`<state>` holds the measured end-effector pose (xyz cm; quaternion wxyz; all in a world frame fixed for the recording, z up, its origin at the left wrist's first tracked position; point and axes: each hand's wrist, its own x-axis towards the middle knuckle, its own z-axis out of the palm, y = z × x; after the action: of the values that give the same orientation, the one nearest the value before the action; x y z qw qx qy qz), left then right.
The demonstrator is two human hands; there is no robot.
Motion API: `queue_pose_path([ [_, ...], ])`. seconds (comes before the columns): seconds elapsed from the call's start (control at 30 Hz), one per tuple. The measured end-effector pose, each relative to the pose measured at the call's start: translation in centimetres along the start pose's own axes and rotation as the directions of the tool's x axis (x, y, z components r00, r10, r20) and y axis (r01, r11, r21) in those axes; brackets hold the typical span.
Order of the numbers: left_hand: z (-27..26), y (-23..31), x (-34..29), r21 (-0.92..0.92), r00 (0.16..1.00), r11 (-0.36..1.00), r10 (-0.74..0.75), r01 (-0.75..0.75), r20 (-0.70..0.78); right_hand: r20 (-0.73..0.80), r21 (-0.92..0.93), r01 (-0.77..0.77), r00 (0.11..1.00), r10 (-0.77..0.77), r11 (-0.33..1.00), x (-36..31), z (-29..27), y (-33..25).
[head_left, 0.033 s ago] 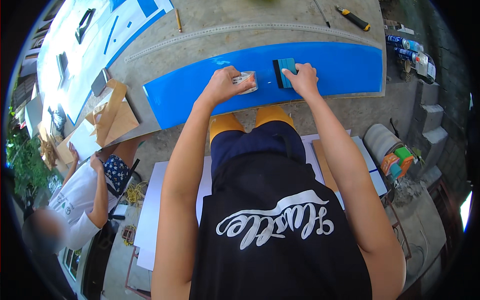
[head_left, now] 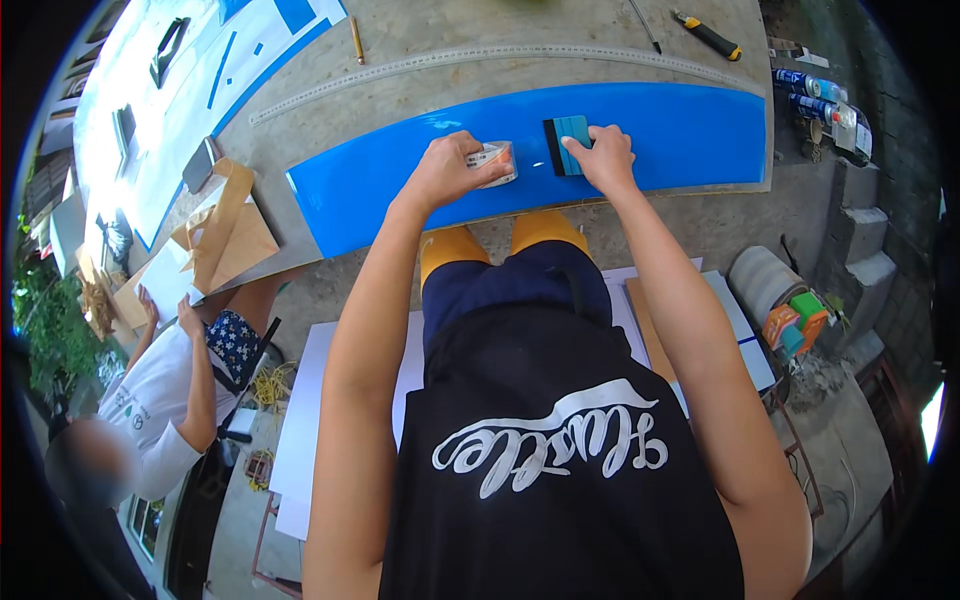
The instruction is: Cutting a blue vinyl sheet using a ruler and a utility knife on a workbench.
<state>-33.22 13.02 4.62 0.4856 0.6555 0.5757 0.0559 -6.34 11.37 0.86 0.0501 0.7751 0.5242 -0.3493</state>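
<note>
A long glossy blue sheet lies across the near part of the table, its far edge bowed by the lens. My left hand is closed round a small white and orange box, resting on the sheet's middle. To the right of it, my right hand grips a teal squeegee with a black edge strip on its left side. The squeegee is on the blue surface, thumb on top; my other right fingers are partly hidden.
Beyond the sheet lie a long ruler, a pencil, a thin pointed tool and a utility knife. At left, another person handles a white sheet near brown tape. Spray cans stand at right.
The other person's nearer hand has shifted slightly toward the white sheet. My squeegee sits a hair further left; my left hand and the box look unmoved.
</note>
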Motion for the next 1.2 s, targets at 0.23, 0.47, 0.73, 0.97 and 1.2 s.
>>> queue_pose_path([
  [0.23,0.1,-0.1,0.2,0.030,0.991,0.991,0.130,-0.131,0.035,-0.049,0.009,0.007,0.999,-0.007,1.000,-1.1,2.2,-1.9],
  [0.47,-1.3,-0.4,-0.7,0.210,0.977,0.955,0.197,-0.209,0.077,-0.020,-0.004,0.009,1.000,-0.009,1.000,-1.3,1.8,-2.6],
  [0.73,-5.5,-3.6,-3.5,0.154,0.990,0.987,0.019,-0.042,0.143,-0.078,0.004,0.019,0.997,-0.018,1.000,-1.2,2.4,-1.5],
  [0.97,-5.5,-4.1,-3.4,0.022,0.979,0.999,-0.049,0.046,0.200,-0.086,0.012,0.011,0.996,-0.010,1.000,-1.3,2.5,-2.0],
  [1.2,-5.4,-4.5,-3.3,-0.018,0.982,0.999,-0.024,0.028,0.187,-0.169,0.006,0.050,0.984,-0.048,0.999,-2.0,4.2,-3.2],
])
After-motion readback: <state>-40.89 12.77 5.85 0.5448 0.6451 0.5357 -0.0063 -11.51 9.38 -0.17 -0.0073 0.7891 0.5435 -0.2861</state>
